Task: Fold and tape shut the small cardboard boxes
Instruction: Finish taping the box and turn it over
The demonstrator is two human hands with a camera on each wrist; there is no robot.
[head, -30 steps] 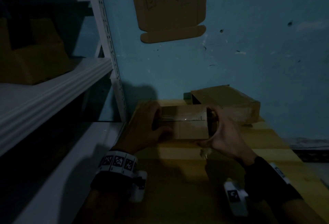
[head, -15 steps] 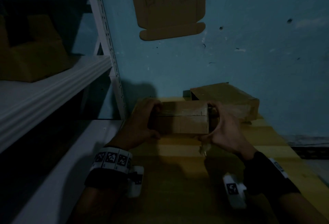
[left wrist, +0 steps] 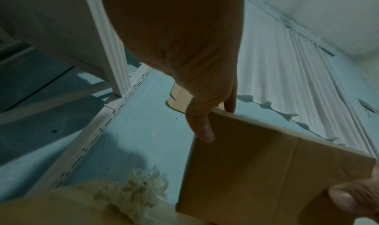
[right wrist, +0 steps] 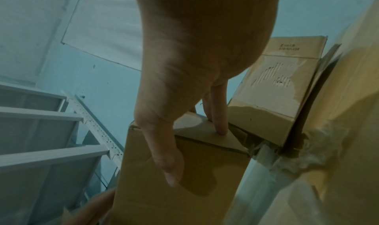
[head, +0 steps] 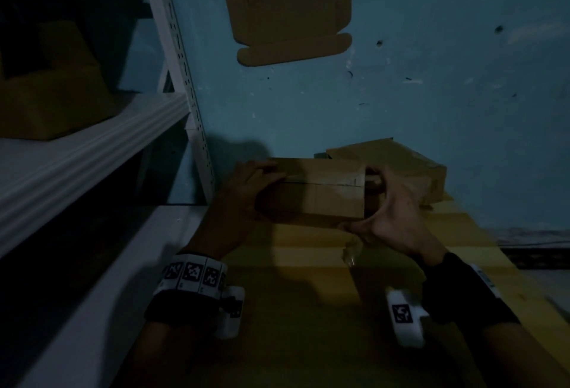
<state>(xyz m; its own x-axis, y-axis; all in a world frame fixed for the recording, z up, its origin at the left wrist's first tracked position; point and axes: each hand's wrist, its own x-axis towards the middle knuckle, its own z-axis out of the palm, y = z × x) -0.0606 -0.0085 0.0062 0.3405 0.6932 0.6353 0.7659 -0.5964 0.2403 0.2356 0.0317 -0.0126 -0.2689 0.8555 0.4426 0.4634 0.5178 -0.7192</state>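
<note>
A small brown cardboard box (head: pixel 320 191) is held between both hands just above the yellowish table (head: pixel 308 310). My left hand (head: pixel 246 190) grips its left end, thumb on the near face and fingers over the top edge (left wrist: pixel 202 131). My right hand (head: pixel 388 202) holds the right end, thumb along the near lower edge and fingers pressing the end flap (right wrist: pixel 220 128) inward. A seam runs across the box's near face. In the right wrist view the box (right wrist: pixel 184 180) fills the lower middle.
A larger worn cardboard box (head: pixel 401 171) lies behind, against the blue wall. A strip of clear tape (head: pixel 351 253) sits on the table near my right wrist. White metal shelving (head: pixel 92 147) stands to the left, holding a box (head: pixel 52 100). Cardboard (head: pixel 290 8) is taped to the wall.
Both hands have lifted the box slightly and tilted it so its seamed face turns toward me. The right fingers have moved further onto the end flap.
</note>
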